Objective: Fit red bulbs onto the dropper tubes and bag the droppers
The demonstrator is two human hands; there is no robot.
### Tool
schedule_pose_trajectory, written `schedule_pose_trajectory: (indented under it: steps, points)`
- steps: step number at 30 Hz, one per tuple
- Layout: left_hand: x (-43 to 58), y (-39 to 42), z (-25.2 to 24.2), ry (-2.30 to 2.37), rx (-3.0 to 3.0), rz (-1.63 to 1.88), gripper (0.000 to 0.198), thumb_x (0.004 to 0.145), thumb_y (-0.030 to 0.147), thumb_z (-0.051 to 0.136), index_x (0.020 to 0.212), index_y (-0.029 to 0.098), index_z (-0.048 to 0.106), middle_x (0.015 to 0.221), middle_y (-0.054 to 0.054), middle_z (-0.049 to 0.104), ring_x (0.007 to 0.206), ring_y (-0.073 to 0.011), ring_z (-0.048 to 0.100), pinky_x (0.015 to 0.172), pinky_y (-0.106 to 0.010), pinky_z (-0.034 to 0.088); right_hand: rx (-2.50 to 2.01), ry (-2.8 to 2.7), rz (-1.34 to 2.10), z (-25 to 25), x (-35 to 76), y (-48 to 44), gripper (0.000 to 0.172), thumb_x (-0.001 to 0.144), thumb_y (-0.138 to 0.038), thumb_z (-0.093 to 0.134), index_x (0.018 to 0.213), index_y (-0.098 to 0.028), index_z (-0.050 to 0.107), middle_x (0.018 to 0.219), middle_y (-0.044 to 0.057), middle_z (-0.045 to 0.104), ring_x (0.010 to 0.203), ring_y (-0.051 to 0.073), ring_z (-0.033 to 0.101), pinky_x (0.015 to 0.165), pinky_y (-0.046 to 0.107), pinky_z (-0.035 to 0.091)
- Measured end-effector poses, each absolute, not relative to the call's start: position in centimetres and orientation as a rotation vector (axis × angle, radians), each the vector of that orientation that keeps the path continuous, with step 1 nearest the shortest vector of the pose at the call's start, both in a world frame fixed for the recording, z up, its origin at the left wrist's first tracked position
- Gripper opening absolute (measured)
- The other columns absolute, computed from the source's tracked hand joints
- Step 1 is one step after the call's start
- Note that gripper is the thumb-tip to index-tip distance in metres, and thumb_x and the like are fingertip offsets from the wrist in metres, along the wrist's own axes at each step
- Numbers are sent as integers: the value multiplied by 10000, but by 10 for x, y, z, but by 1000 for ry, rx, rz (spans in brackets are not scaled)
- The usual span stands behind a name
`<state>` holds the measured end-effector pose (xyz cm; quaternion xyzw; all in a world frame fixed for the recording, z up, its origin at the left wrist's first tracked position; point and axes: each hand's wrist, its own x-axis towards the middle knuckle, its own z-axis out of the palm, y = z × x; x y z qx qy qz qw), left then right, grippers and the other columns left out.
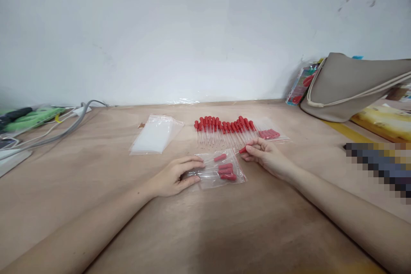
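Observation:
A clear zip-lock bag (208, 182) lies flat in front of me, with several red-bulbed droppers (225, 166) inside, bulbs toward the right. My left hand (180, 173) rests on its left end, thumb on the near side and fingers on top, holding it down. At the bag's zip end, my right hand (265, 156) pinches one dropper by its red bulb (243, 150); its thin tube is hard to make out. Just beyond lies a row of loose droppers (221, 126), bulbs pointing away from me.
A stack of flat zip bags (152, 135) lies left of the row. Another filled bag (271, 132) lies right of it. Cables (80, 115) and a green object (35, 117) are at far left. A grey bag (353, 85) and a yellow package (385, 122) stand at right. A wall (199, 38) rises behind.

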<state>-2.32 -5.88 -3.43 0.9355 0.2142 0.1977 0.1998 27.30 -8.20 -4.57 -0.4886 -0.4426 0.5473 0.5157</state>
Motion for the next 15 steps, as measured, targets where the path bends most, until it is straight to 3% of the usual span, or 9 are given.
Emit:
schedule_pose_trajectory:
  steps: [4, 15]
  points:
    - [-23, -60, -34, 608, 2621, 548, 363, 858, 268, 498, 1214, 195, 509, 1225, -101, 512, 1106, -202, 510, 951, -349, 424, -1328, -1447, 1176, -48, 275, -81, 292, 579, -374, 736, 716, -172, 574, 580, -41, 564, 501, 73, 476, 481, 215, 386]
    - [-23, -57, -36, 586, 2633, 546, 390, 862, 269, 496, 1245, 201, 483, 1239, -101, 503, 1114, -202, 502, 958, -354, 418, -1234, -1589, 1058, -52, 247, -75, 221, 604, -347, 691, 697, -161, 614, 592, -13, 577, 529, 98, 497, 513, 242, 405]
